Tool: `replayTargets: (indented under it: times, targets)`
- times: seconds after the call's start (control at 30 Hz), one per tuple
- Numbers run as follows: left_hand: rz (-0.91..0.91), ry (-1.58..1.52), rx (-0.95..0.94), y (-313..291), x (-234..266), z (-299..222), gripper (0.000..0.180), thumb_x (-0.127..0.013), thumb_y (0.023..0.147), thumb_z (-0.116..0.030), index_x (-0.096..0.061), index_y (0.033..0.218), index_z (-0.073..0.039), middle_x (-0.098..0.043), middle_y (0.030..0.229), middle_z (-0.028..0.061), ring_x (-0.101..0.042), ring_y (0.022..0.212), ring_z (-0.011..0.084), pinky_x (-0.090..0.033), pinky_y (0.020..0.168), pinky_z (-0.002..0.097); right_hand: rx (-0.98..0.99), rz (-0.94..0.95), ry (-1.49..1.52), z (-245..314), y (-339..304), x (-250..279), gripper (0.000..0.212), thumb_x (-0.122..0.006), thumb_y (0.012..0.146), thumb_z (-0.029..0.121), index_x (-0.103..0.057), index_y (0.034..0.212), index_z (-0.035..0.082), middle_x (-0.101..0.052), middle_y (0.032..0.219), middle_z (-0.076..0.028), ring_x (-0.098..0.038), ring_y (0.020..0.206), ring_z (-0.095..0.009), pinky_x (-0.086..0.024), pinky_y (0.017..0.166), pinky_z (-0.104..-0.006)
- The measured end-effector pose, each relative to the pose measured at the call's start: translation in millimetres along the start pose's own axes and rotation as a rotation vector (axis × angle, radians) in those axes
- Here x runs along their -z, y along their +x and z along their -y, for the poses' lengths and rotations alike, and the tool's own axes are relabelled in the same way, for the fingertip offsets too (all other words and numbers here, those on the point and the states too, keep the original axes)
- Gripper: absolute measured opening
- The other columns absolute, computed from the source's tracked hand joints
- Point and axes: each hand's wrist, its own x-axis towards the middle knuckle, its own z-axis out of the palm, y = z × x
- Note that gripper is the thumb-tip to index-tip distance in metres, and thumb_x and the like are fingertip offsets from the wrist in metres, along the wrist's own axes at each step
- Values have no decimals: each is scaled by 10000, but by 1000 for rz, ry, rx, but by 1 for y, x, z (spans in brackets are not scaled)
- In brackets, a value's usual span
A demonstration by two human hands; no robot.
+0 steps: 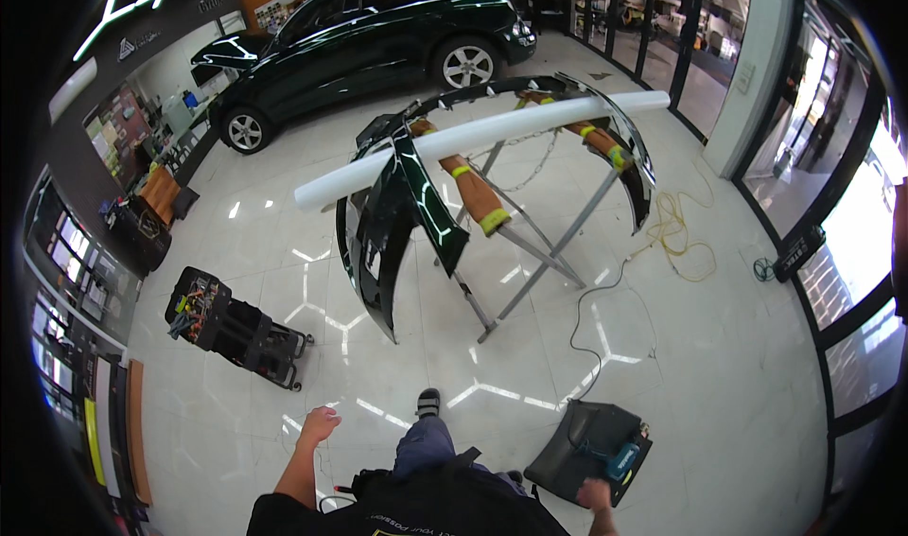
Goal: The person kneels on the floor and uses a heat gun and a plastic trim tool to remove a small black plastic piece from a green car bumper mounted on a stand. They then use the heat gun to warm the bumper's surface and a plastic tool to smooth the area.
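Here's the stand (549,257), grey legs crossed, brown padding (473,193) banded in bright yellow, and up on it sits the bumper (383,228), dark green and glossy, its ends hanging down either side. A long white roll (482,140) lies slantwise across the top!

Over to the hands, both on the near side of the stand and well apart from it. The left hand (322,424) is out in the air, near and to the left, fingers loosely curled; whether they meet, you cannot tell, and nothing shows in it. The right hand (596,494), near and to the right of the stand, is at the edge of a black case (558,456), with a teal tool (621,462) lying on that case just beside it. Its fingers are hidden, so its grip and any contact cannot be told.

Lettering now: pale characters on the tool, more across the black shirt (426,520) on the stand's near side, and a light wall sign (140,42) with a triangular emblem, far left beyond the stand. A black box (799,252) well to the stand's right carries white print too. Behind the stand, a dark green car (350,42); to its left, a black cart (246,333) with a jumble in its top.
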Motion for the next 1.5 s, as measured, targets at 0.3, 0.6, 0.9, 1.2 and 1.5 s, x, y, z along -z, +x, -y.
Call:
replayTargets:
  times: [0.3,0.6,0.9,1.2,1.5]
  targets:
    - [-375,-172,-690,181,125,-157,237,-661,858,-153,-657,1052,-16,-675,975,156,-655,904,307,-514,817,384,-83,-323,1446,222,340,399,393,-590,917,164,-554,1273,1,-686,914,-86,-647,779,-134,-515,687,-248]
    - [-427,-307,-1170,370,241,-408,171,-606,858,-80,-659,1010,-22,-654,1026,167,-626,978,340,-487,863,375,1704,49,1153,465,283,722,213,-585,927,203,-610,1044,26,-571,970,-152,-557,782,-267,-457,646,-365]
    - [-340,-55,-815,546,299,-518,489,-546,935,-311,-541,1315,-3,-605,1228,240,-569,1148,394,-450,962,426,1279,-28,40,389,342,799,165,-555,812,277,-557,795,113,-527,805,-46,-547,746,-194,-411,654,-338]
    - [-177,243,-738,545,313,-570,454,-620,873,-251,-585,1296,-90,-670,905,224,-658,812,368,-501,762,400,1315,-323,836,161,432,772,376,-574,898,244,-527,1145,-35,-590,1153,-233,-628,934,-331,-511,728,-437]
    - [-242,104,-797,527,293,-559,692,-534,806,-99,-339,1466,-27,-515,1344,246,-517,1255,331,-380,1052,332,252,-749,2461,159,544,562,533,-632,885,90,-417,1361,-19,-626,924,-122,-593,622,-153,-524,525,-284]
